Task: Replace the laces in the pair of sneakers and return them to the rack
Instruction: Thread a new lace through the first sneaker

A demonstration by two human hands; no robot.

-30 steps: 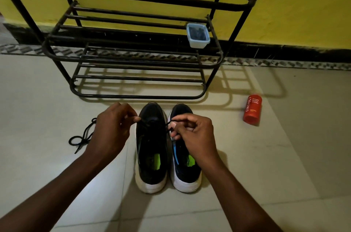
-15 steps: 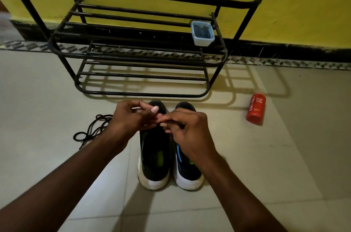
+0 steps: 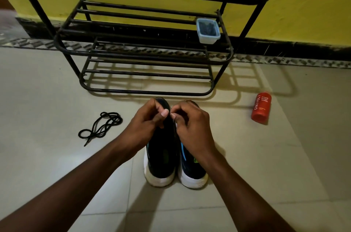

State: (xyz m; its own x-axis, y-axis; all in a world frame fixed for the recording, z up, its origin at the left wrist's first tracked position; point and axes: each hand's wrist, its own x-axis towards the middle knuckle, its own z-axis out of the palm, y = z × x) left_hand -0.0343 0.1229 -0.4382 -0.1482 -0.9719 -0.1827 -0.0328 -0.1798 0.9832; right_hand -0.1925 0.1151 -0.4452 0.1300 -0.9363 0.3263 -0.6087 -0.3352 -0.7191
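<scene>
Two dark sneakers with white soles stand side by side on the floor, heels toward me: the left sneaker point(image 3: 163, 157) and the right sneaker point(image 3: 190, 172). My left hand point(image 3: 146, 127) and my right hand point(image 3: 192, 127) meet over the front of the left sneaker. Their fingers are curled and the fingertips pinch together, on a black lace that the hands mostly hide. A loose black lace point(image 3: 102, 127) lies coiled on the floor to the left. The black metal rack point(image 3: 152, 55) stands just beyond the sneakers' toes.
A small pale blue container point(image 3: 208, 31) with dark contents sits on the right end of a rack shelf. A red bottle point(image 3: 261, 108) lies on the floor to the right. A yellow wall is behind the rack.
My hands came together from either side of the left sneaker to its front, fingertips now nearly touching. The view has moved closer and slightly left.
</scene>
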